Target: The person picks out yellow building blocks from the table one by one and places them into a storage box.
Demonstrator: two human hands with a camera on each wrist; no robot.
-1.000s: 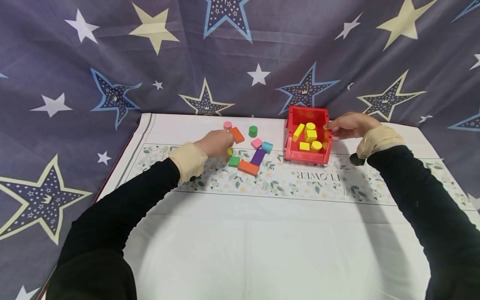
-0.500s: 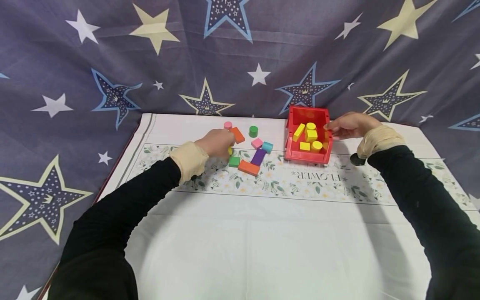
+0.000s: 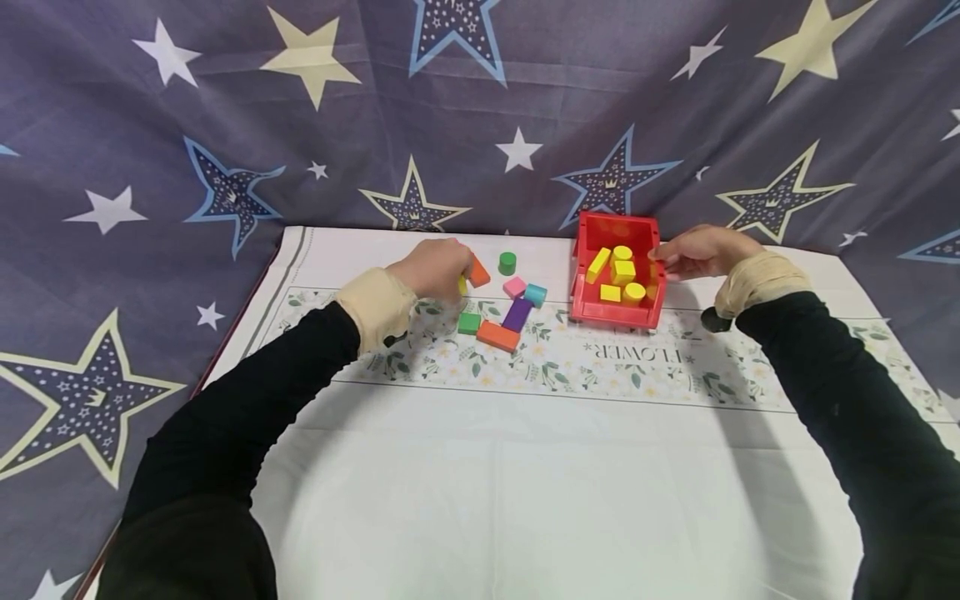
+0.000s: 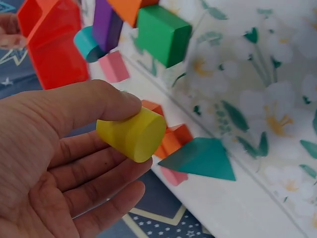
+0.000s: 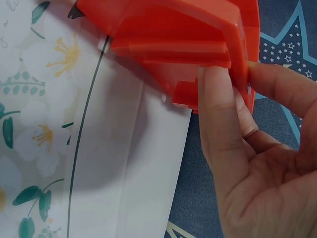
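Observation:
My left hand [image 3: 431,268] pinches a yellow cylinder block [image 4: 133,134] between thumb and fingers. In the left wrist view it is above the table, with a teal triangular block [image 4: 203,161] and orange blocks [image 4: 174,141] just beyond. In the head view the hand hides most of the cylinder. My right hand [image 3: 701,250] grips the side wall of a red plastic bin [image 3: 613,315], thumb on the outside, as the right wrist view [image 5: 173,20] of it shows less fully. Several yellow blocks [image 3: 622,272] lie inside the bin.
Between the left hand and the bin lie a green cylinder [image 3: 507,264], a pink block [image 3: 514,287], a blue cylinder [image 3: 535,295], a purple block [image 3: 517,315], an orange block [image 3: 498,336] and a green block [image 3: 468,323]. A star-patterned cloth [image 3: 517,108] hangs behind the table.
My left hand has moved slightly up and away from the green block, with the yellow cylinder, and now covers the pink cylinder at the back. The right hand and bin have stayed put.

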